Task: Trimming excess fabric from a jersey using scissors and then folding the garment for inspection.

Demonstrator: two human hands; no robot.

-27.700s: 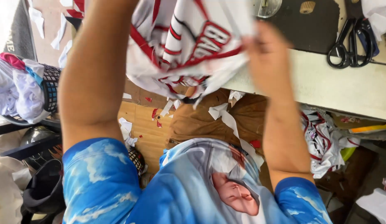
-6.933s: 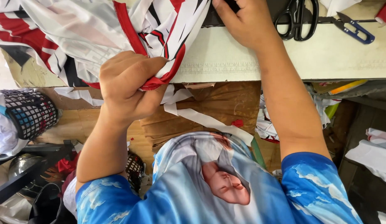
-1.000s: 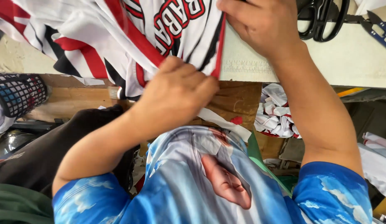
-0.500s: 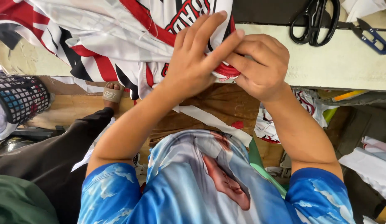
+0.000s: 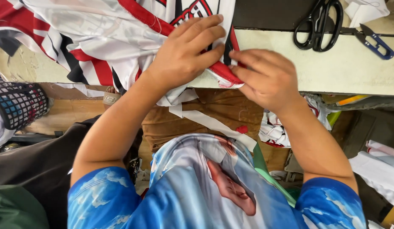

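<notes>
A white sports jersey with red and black stripes lies bunched over the pale worktable, hanging past its near edge. My left hand lies flat on the garment, fingers spread, pressing its red-trimmed edge down. My right hand pinches that same red hem at the table's edge, fingertips touching the left hand's. A white fabric strip dangles from the garment toward my lap.
Black scissors and a small blue thread snipper lie on the table at the back right. A mesh basket stands at the left. Fabric scraps litter the floor under the table.
Both hands have slid slightly down and apart along the red hem. The left hand has flattened out over the jersey, and the garment has shifted a little to the left.
</notes>
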